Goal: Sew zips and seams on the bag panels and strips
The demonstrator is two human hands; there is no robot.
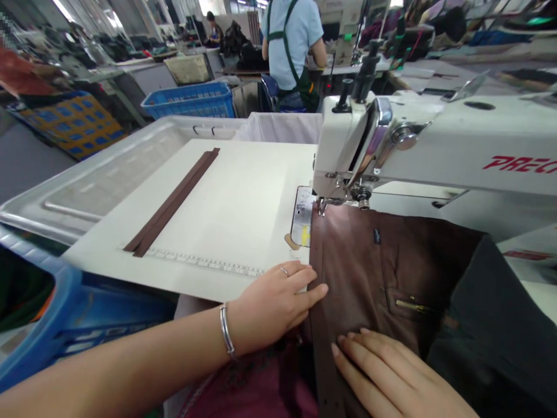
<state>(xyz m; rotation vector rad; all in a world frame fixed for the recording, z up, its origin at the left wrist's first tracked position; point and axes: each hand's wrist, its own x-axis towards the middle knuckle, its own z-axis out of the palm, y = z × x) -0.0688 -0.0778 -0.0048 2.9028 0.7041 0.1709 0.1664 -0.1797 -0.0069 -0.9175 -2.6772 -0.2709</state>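
Note:
A brown garment [369,261] with a small zipped pocket lies under the presser foot [321,204] of a white sewing machine [435,145]. My left hand [272,305] lies flat, fingers stretched out, with its fingertips on the garment's left edge near the table's front. My right hand [391,374] rests flat on the brown cloth lower down, fingers together and extended. Neither hand grips anything. A bracelet sits on my left wrist.
Two brown strips [174,200] lie on the white table [226,203] to the left, above a printed ruler [204,263]. A blue crate [65,313] stands at lower left, a grey tray [87,186] beyond it. A person in a green apron [289,46] stands behind.

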